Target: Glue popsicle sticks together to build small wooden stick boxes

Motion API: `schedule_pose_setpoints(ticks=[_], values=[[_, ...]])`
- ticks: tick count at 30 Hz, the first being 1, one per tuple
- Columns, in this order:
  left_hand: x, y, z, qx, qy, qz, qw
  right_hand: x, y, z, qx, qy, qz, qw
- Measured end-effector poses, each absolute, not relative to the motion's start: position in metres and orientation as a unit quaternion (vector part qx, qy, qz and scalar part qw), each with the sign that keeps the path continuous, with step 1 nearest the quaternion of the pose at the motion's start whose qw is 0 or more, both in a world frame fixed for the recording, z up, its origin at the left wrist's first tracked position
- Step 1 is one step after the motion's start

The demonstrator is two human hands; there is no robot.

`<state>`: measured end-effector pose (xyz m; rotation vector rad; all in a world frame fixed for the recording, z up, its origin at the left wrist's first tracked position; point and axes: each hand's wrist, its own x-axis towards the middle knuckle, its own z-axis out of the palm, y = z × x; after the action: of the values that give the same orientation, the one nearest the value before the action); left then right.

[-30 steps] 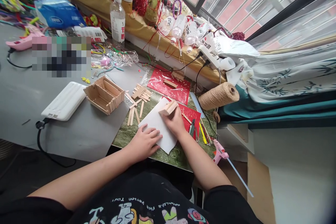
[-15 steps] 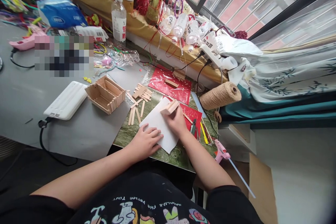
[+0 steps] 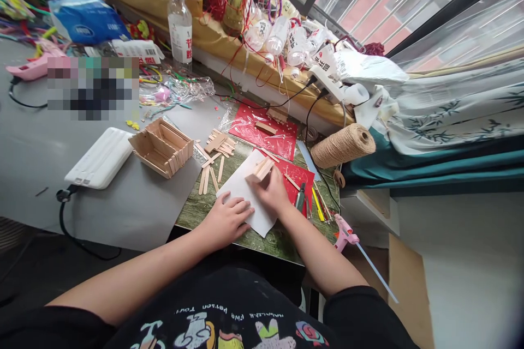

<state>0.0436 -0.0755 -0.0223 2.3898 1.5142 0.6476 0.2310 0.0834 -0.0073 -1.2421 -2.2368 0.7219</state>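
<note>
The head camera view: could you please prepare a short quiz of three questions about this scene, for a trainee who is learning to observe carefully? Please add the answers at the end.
1. Multiple choice. What does the right hand hold?
A) the pink glue gun
B) a small wooden piece
C) the clear bottle

2. True or false? The left hand rests partly on the white paper.

3. Fill in the missing word. In the picture, the twine roll lies to the ____ of the open wooden box.

Key: 1. B; 2. true; 3. right.
</note>
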Motion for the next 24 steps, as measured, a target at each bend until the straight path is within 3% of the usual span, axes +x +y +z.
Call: schedule_pose_setpoints(ticks=[13, 24], values=[[0.0436, -0.0738, -0.021, 0.815, 0.52, 0.222, 0.129, 0.2337, 0.0809, -0.0123, -0.492, -0.787, 0.251, 0.273], [0.0432, -0.0744, -0.0214, 0.816, 0.517, 0.223, 0.13, 0.2359, 0.0823, -0.0132, -0.464, -0.807, 0.276, 0.242]])
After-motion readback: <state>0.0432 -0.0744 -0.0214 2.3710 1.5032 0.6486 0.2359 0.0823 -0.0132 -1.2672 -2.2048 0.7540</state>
